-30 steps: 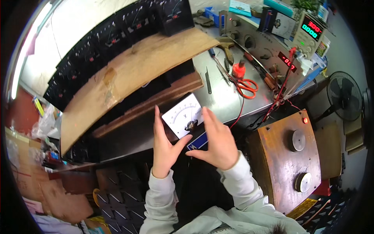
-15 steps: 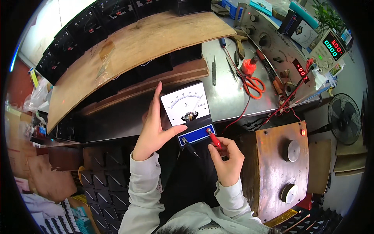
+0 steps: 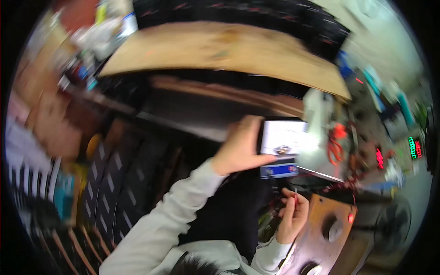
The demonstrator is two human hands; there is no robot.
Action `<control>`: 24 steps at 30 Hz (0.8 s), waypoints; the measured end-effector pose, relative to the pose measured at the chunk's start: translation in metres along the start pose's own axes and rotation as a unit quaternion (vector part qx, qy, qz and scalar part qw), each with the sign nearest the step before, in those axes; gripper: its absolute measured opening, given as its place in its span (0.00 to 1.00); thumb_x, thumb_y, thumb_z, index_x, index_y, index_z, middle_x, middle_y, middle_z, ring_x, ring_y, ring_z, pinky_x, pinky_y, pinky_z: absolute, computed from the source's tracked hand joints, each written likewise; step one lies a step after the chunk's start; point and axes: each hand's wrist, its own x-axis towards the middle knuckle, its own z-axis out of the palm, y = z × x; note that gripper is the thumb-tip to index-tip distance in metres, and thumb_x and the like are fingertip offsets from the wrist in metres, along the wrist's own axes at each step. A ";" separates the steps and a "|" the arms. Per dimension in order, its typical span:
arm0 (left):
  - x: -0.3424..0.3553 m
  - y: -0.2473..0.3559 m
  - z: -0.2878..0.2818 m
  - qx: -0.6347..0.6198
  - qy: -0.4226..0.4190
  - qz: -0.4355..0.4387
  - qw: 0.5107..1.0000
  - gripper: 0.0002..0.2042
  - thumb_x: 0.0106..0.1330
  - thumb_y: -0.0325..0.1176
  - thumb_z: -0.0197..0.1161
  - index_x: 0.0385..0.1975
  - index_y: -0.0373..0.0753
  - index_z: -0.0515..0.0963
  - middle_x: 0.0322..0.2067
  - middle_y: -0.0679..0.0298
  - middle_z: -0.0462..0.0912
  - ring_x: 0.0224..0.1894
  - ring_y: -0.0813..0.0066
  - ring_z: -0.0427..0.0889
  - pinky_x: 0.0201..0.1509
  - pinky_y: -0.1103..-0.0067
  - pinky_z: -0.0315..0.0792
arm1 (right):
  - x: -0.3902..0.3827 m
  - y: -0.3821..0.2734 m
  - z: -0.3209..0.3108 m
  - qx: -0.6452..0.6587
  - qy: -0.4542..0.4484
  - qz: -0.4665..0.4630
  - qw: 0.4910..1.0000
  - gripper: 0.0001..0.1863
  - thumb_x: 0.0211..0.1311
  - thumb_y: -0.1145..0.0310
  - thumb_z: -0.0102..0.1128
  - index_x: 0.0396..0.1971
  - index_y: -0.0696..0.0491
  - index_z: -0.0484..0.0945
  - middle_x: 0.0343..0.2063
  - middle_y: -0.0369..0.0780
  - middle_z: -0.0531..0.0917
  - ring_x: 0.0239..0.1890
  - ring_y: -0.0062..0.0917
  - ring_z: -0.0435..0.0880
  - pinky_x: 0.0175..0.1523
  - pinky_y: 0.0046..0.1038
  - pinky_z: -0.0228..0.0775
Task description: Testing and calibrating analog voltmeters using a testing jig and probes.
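white-faced meter (image 3: pixel 280 132) by the counter's near edge (image 3: pixel 320 168), left grip (image 3: pixel 242 145) clamped round its side! right grip (image 3: pixel 293 215) pinches a red clip (image 3: pixel 295 198). lead handling, seemingly; next move wants steadiness.

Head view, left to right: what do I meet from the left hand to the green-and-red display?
Left hand → white-faced meter → red-orange scissors handles → red-digit display → green-and-red display.

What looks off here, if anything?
Nothing clearly stands out. The left hand holds the analog panel meter; the right hand holds a red test clip apart from it. I see no spill or breakage, though blur and glare could hide fine damage.
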 end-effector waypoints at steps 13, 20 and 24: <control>-0.197 -0.011 -0.248 0.346 0.218 -0.150 0.900 0.38 0.46 0.16 0.71 0.63 0.42 0.71 0.69 0.49 0.64 0.66 0.52 0.73 0.52 0.67 0.82 | -0.022 0.069 0.008 -0.283 -0.165 -0.030 0.944 0.10 0.57 0.76 0.73 0.31 0.61 0.79 0.22 0.36 0.80 0.25 0.13 0.73 0.30 0.19 0.66; -0.219 -0.136 -0.372 0.567 0.147 -0.192 0.787 0.40 0.47 0.19 0.74 0.65 0.45 0.66 0.64 0.51 0.69 0.68 0.49 0.68 0.69 0.62 0.68 | -0.004 0.058 0.013 -0.357 -0.159 -0.122 0.912 0.09 0.57 0.74 0.73 0.32 0.59 0.79 0.20 0.36 0.80 0.20 0.14 0.69 0.25 0.20 0.61; -0.207 -0.243 -0.381 0.593 0.181 -0.413 0.667 0.43 0.39 0.46 0.80 0.59 0.40 0.70 0.59 0.58 0.74 0.63 0.55 0.70 0.66 0.59 0.65 | -0.012 0.062 0.023 -0.354 -0.157 -0.121 0.914 0.10 0.56 0.73 0.73 0.32 0.59 0.80 0.20 0.35 0.80 0.18 0.15 0.67 0.24 0.20 0.59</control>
